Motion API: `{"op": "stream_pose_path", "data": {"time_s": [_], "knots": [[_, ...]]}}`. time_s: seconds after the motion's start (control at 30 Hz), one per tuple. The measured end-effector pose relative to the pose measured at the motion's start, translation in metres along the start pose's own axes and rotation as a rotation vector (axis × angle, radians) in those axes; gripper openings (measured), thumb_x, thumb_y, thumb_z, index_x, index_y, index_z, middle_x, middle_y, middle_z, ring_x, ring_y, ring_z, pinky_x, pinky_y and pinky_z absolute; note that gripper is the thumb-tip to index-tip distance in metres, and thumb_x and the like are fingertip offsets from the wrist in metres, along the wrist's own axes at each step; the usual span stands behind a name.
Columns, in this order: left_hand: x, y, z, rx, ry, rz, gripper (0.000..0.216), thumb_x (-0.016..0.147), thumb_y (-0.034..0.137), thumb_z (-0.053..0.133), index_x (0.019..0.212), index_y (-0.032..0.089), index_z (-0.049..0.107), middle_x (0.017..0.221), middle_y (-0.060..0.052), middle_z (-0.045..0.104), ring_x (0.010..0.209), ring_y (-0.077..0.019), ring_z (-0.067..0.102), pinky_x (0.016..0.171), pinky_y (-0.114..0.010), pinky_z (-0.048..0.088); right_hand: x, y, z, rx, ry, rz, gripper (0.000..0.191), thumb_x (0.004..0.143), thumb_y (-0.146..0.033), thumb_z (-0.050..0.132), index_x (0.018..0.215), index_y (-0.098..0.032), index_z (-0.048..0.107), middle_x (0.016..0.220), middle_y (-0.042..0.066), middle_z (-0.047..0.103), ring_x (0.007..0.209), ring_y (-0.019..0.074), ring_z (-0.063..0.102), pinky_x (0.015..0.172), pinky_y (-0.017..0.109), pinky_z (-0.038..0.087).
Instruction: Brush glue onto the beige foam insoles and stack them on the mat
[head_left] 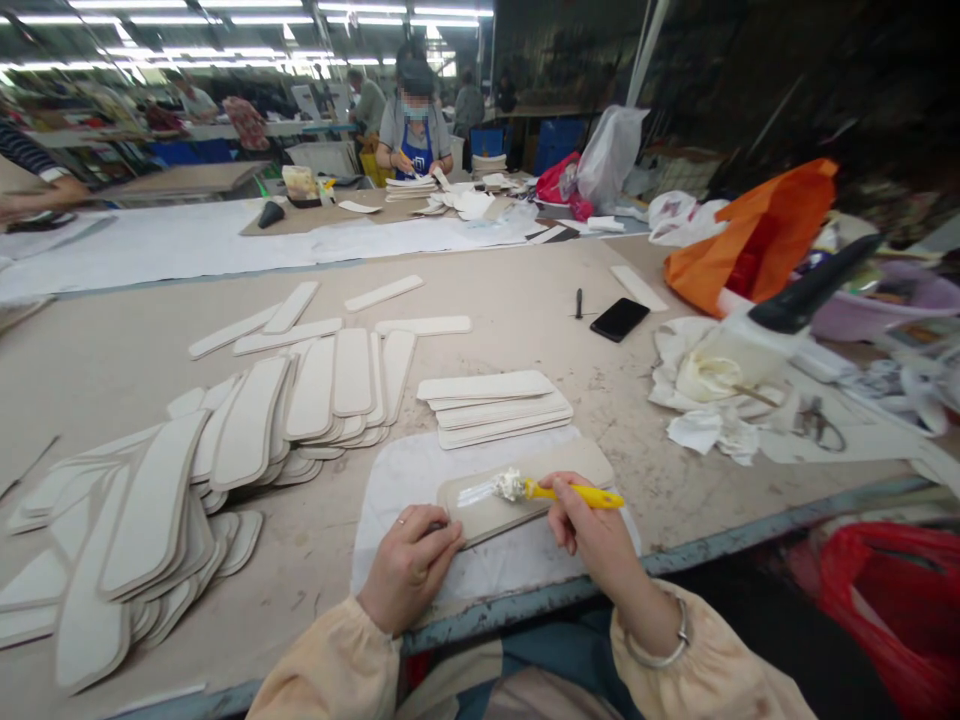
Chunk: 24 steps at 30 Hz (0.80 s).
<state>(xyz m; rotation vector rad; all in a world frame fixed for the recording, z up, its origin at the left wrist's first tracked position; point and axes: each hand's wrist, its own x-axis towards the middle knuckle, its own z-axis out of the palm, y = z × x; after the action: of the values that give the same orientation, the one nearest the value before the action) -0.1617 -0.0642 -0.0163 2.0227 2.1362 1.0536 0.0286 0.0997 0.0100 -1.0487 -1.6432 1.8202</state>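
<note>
I see the right hand (596, 525) gripping a yellow-handled brush (534, 489) on a long rounded beige panel (484, 514), which lies on a white sheet (397, 478); the half-curled left hand (411, 562) touches the panel's left end.

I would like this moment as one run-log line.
left hand: touching long beige round-ended panel | right hand: holding yellow-handled brush | white smear: beside bristles

Bright ceiling tubes (271, 19) at upper left, murky upper right, soft shadows, stretched, smeary edges.
</note>
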Motion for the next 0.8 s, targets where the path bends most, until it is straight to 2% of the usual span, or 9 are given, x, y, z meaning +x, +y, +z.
{"op": "stream_pose_path", "data": {"time_s": [0.3, 0.57, 0.67, 0.8], "knots": [[0.001, -0.004, 0.001, 0.029, 0.019, 0.074, 0.019, 0.083, 0.013, 0.061, 0.100, 0.020, 0.067, 0.095, -0.007, 0.060, 0.089, -0.0168, 0.056, 0.077, -0.030, 0.050, 0.008, -0.003, -0.058, -0.067, 0.296, -0.039, 0.047, 0.085, -0.060, 0.049, 0.097, -0.016, 0.057, 0.045, -0.006, 0.047, 0.037, 0.0084, 0.037, 0.039, 0.020, 0.029], [0.003, -0.005, 0.002, 0.029, 0.029, 0.089, 0.019, 0.083, 0.012, 0.062, 0.100, 0.020, 0.066, 0.094, -0.007, 0.060, 0.088, -0.0168, 0.056, 0.076, -0.030, 0.050, 0.009, -0.007, -0.077, -0.150, 0.450, -0.090, 0.048, 0.084, -0.061, 0.050, 0.096, -0.015, 0.058, 0.047, -0.005, 0.047, 0.038, 0.0089, 0.037, 0.038, 0.021, 0.030], [0.002, -0.003, 0.001, 0.012, 0.033, 0.069, 0.017, 0.083, 0.012, 0.062, 0.098, 0.020, 0.067, 0.092, -0.006, 0.060, 0.087, -0.0166, 0.056, 0.075, -0.030, 0.050, 0.002, -0.010, -0.070, -0.123, 0.425, -0.114, 0.045, 0.084, -0.059, 0.052, 0.096, -0.016, 0.058, 0.047, -0.005, 0.048, 0.039, 0.0084, 0.038, 0.038, 0.020, 0.031], [0.000, -0.001, 0.001, -0.011, 0.033, 0.029, 0.016, 0.082, 0.013, 0.063, 0.095, 0.021, 0.067, 0.090, -0.006, 0.061, 0.085, -0.0164, 0.056, 0.074, -0.030, 0.050, -0.009, -0.009, -0.041, 0.094, 0.206, -0.066, 0.037, 0.088, -0.054, 0.051, 0.097, -0.018, 0.056, 0.043, -0.008, 0.044, 0.036, 0.0073, 0.034, 0.036, 0.018, 0.025]]}}
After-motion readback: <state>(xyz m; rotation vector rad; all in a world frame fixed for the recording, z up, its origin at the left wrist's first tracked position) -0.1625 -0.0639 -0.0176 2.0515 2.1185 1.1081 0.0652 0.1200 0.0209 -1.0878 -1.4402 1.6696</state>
